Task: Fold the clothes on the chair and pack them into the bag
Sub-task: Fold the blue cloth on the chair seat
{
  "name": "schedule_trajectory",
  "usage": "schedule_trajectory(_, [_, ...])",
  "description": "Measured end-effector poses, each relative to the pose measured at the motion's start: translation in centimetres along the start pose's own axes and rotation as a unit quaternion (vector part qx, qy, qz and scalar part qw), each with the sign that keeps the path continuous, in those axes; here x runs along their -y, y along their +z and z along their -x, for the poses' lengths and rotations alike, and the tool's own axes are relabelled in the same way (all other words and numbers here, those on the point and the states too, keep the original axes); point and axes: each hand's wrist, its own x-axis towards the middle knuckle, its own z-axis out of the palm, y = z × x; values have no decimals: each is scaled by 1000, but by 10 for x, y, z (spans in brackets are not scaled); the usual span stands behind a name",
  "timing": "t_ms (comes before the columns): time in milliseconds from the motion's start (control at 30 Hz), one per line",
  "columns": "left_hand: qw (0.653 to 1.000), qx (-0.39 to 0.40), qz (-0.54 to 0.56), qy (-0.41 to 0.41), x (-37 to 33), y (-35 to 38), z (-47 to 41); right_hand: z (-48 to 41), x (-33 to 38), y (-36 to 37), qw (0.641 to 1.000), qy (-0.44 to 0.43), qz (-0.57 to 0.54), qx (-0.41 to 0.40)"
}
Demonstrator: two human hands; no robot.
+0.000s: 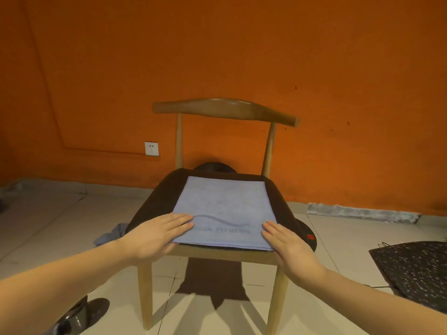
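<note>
The person stands over the wooden chair (pixel 225 110) with both palms down on the blue cloth (pixel 222 204), which lies squared on the seat. The left hand (pixel 157 235) is flat on the near left corner and the right hand (pixel 287 243) is flat on the near right corner. The fingers are straight and grasp nothing.

This looks like the smoothing before the next fold. To do it well, I'd sweep the palms outward and toward the far edge to push out trapped air. Then pinch both near corners together and carry them over, so the edges meet without slanting. The layered near edge shows thin stacked plies, and these could slide apart if only one ply is lifted.

The cloth looks soft, with a short nap like towelling, and it carries a faint wavy line and printed lettering near the front. Under it a dark garment (pixel 154 201) spreads over the seat and spills over the sides. It is limp and matte, with a small red tag at the near right.

The chair has pale round legs and a curved, polished back rail. The bag (pixel 416 269), dark and speckled, lies on the tiled floor to the right, well apart from the chair. A crumpled grey cloth (pixel 111 234) lies on the floor to the left.
</note>
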Motion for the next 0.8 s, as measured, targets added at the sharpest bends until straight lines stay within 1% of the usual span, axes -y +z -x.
schedule_trajectory(100, [999,1,31,-9,-1,0,4,1,-3,-7,999,19,-20,-44])
schedule_trajectory(233, [999,-6,53,-9,-2,-5,7,3,-7,-13,992,48,-106,-56])
schedule_trajectory(300, [998,-6,56,-19,-2,-10,8,5,-11,-18,987,54,-147,-42])
schedule_trajectory(433, [994,-7,97,-52,-3,-24,11,12,-12,-32,976,71,-205,23])
schedule_trajectory(533, [987,20,129,-89,-8,-38,13,12,-3,-47,956,140,-256,41])
schedule_trajectory(567, [982,18,158,-105,-11,-44,12,9,-1,-53,946,158,-281,38])
schedule_trajectory(633, [955,-13,263,-136,-18,-52,9,-1,2,-64,919,189,-345,34])
schedule_trajectory(700, [916,-51,363,-164,-23,-60,-2,-18,1,-73,890,223,-397,20])
schedule_trajectory(800, [855,-87,464,-215,-15,-69,-27,-53,-7,-71,847,293,-444,3])
